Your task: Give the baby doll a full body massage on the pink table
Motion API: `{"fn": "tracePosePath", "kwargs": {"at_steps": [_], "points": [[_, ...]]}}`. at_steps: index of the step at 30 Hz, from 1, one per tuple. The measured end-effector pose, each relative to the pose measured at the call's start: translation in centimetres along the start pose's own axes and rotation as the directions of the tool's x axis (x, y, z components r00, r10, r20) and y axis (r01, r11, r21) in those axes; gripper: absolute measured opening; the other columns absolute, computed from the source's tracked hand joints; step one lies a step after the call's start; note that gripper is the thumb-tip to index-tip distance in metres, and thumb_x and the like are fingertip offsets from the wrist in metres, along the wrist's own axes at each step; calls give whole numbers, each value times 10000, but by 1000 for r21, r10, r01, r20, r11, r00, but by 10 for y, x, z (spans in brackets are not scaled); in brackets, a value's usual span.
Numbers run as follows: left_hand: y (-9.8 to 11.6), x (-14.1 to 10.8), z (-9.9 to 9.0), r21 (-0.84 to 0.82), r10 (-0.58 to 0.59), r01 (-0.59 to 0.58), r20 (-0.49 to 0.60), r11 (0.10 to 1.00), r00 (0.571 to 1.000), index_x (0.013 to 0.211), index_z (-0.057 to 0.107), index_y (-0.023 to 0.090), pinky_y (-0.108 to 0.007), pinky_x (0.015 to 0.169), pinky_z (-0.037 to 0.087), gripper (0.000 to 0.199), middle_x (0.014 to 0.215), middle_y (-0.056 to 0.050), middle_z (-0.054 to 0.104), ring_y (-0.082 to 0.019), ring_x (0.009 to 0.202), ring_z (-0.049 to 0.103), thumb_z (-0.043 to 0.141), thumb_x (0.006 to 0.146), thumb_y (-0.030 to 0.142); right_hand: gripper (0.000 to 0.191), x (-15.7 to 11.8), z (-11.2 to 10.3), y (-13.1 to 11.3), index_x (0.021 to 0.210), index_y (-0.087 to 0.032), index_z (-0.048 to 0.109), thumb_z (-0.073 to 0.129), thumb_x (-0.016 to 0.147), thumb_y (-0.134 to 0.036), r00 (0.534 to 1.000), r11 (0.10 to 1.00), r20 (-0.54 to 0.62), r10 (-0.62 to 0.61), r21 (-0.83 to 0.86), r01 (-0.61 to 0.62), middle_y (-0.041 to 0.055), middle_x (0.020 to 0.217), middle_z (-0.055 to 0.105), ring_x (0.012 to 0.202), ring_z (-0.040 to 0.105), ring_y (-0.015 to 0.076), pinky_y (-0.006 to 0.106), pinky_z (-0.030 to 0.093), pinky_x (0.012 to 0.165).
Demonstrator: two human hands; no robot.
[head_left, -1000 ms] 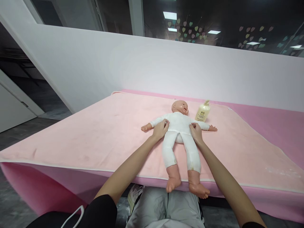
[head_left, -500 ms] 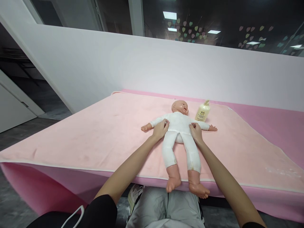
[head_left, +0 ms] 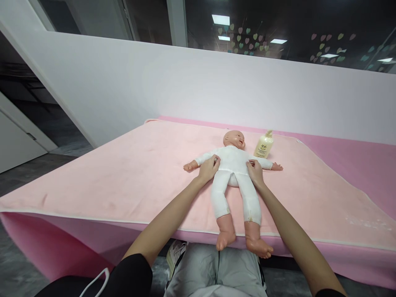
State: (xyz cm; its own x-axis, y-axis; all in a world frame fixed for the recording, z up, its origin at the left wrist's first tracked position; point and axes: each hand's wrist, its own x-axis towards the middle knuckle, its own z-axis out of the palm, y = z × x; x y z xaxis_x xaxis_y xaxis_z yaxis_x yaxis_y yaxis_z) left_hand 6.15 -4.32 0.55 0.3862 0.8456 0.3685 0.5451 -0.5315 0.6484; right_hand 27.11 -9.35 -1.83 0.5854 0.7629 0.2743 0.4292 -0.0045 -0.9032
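A baby doll (head_left: 233, 159) with a white cloth body lies on its back, arms spread, its bare plastic feet reaching over the table's front edge. Its head is turned to the right. At the left side of its waist is my left hand (head_left: 209, 168), closed with curled fingers against the cloth. My right hand (head_left: 255, 171) is closed on the opposite side of the waist, thumb and fingers pinched at the fabric. A pale yellow pump bottle (head_left: 264, 145) stands just beyond the doll's arm on the right.
Under the doll is a peach-pink blanket (head_left: 123, 173) over a pink table cover (head_left: 349, 165). A low white wall (head_left: 198, 86) rises behind the table, with dark glass above it. My legs in grey trousers (head_left: 216, 270) are against the front edge.
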Motion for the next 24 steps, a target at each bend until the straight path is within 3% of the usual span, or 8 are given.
{"fn": "tracePosePath", "kwargs": {"at_steps": [24], "points": [[1,0,0,-2,-6,6,10,1000,1000,888,536,207,-306,724,447,230,832,-34,657,-189,763,606,335,885,317,286,1,1,2,859,-189,537,471,689,-411,1000,1000,-3,-16,1,16,75,932,582,854,535,204,344,412,815]]}}
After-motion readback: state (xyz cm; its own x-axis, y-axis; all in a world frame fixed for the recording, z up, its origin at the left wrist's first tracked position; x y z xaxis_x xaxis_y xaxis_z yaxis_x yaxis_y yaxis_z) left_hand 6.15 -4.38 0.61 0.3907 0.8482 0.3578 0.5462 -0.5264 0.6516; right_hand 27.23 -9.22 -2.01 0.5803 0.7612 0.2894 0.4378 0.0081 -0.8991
